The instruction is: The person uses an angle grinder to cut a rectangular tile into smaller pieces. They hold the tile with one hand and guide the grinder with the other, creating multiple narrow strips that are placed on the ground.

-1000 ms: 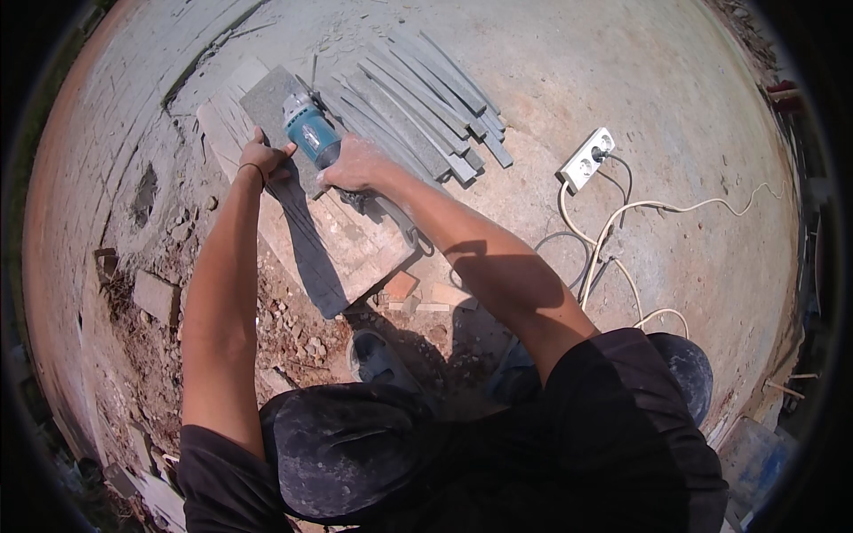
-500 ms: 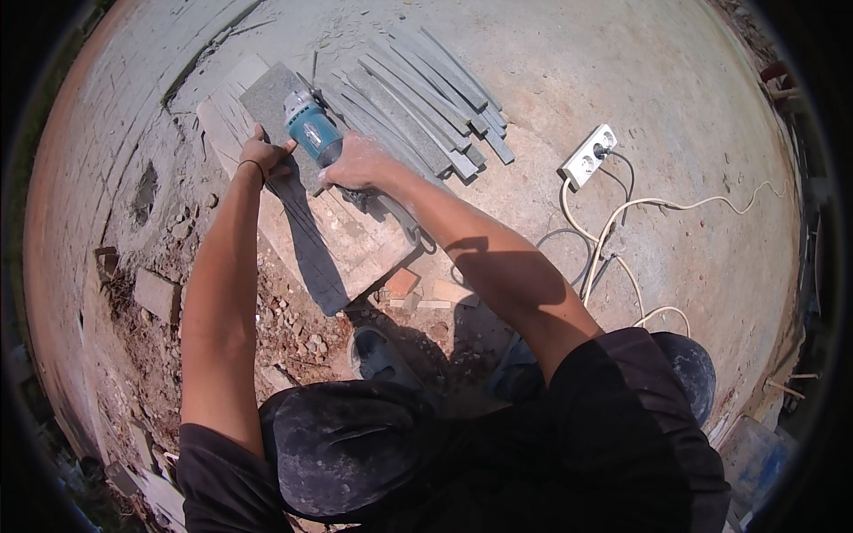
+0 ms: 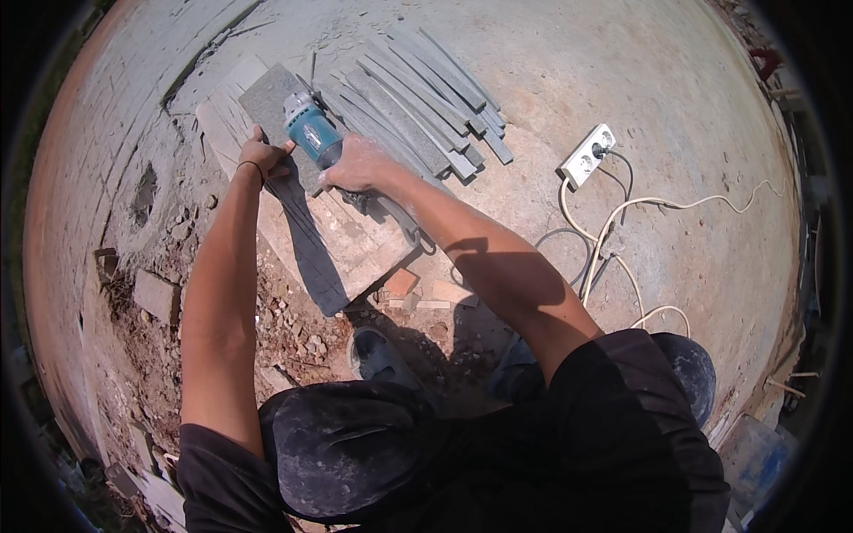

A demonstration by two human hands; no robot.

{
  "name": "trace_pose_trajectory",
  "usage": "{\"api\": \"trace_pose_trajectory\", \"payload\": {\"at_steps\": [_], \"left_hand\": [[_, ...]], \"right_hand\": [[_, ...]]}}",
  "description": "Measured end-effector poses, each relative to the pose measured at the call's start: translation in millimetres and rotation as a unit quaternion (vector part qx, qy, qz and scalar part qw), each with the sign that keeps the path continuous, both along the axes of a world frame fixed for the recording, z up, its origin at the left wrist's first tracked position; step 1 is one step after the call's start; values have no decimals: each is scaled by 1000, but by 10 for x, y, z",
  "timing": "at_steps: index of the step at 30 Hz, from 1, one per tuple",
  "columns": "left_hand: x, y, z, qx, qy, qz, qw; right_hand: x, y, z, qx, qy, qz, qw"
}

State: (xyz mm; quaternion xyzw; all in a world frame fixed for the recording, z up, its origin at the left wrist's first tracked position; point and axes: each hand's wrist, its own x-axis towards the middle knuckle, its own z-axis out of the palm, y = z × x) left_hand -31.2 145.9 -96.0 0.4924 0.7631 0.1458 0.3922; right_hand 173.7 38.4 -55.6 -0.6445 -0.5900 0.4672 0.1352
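A teal angle grinder [image 3: 311, 133] lies low over a grey stone slab [image 3: 265, 96], its head pointing away from me. My right hand [image 3: 360, 164] is wrapped round the rear of its body. My left hand [image 3: 263, 155] grips the slab's left edge, with its thumb reaching toward the grinder. Beneath the slab is a pale, scored block [image 3: 364, 249], crossed by a dark shadow. The grinder hides part of the slab, and I cannot make out its disc clearly.
Several narrow grey stone strips [image 3: 418, 111] lie right of the grinder. A white power strip [image 3: 588, 158] with a pale cable [image 3: 675, 205] sits further right. Orange brick pieces [image 3: 402, 282] lie by the block's near corner. Rubble [image 3: 306, 333] and a larger chunk [image 3: 157, 297] cover ground at the left.
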Motion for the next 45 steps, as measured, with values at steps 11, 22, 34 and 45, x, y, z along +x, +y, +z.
{"api": "trace_pose_trajectory", "payload": {"at_steps": [11,22,34,45], "left_hand": [[17,-25,49,-5,1,-6,1000],[31,-33,53,-21,-13,5,1000],[38,-46,83,-32,-39,6,999],[53,-37,96,-44,-50,12,998]], "right_hand": [[13,-37,34,-8,2,0,1000],[17,-46,-1,-8,2,-5,1000],[47,-78,85,-23,8,5,1000],[48,-103,51,-13,6,-3,1000]]}}
